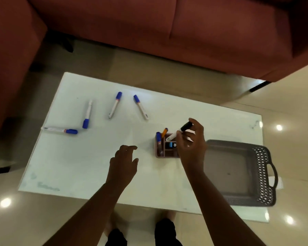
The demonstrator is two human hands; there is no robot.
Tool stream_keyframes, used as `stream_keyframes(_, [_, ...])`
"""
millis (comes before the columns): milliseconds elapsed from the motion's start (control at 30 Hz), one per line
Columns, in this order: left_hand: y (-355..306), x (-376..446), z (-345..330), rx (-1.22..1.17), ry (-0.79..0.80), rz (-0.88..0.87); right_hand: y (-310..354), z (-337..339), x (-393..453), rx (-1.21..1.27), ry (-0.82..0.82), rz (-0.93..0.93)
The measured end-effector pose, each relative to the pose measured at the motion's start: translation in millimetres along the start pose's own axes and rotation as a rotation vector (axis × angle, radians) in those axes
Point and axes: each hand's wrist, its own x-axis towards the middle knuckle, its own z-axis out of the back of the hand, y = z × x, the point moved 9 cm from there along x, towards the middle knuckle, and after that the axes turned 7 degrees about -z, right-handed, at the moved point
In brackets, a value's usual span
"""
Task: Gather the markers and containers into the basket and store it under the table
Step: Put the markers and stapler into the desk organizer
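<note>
My right hand [191, 148] holds a white marker with a black cap [180, 130], its tip slanting down into a small brown compartment holder [164, 153]. The holder also contains a blue-capped marker [158, 137], an orange one [164, 132] and a small blue item [171, 144]. My left hand [124, 164] hovers open over the white table [96, 166], left of the holder. Several blue-capped markers lie loose farther left and back: one at the left edge [60, 130], another [87, 113], a third [115, 104] and one more [140, 107]. A grey basket [263, 174] sits at the table's right end.
A dark red sofa [149, 23] runs along the far side and wraps around the left [7, 68]. Glossy tile floor [292, 107] surrounds the low table. My knees [165, 231] show below the table's near edge.
</note>
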Motion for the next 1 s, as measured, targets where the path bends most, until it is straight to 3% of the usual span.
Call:
stream_keyframes(200, [-52.8,12.2,-22.5,0.050,0.009,0.005,-41.5,61.0,34.2,-0.026,-0.029,-0.067])
stream_keyframes(433, [-60.6,13.6,-18.5,0.090,0.002,0.057,-87.5,18.2,49.0,-0.434,0.207,-0.089])
stream_keyframes(600, [-50.6,28.3,-0.8,0.106,-0.041,0.082,-76.4,5.8,57.7,-0.503,0.173,-0.056])
stream_keyframes(833, [0.2,52.8,24.0,0.110,-0.029,0.094,-24.6,-83.7,76.8,-0.563,0.213,0.167])
stream_keyframes(1000, [51.1,73.6,47.9,0.129,0.034,0.121,-17.2,-178.1,104.7,-0.709,0.375,0.113])
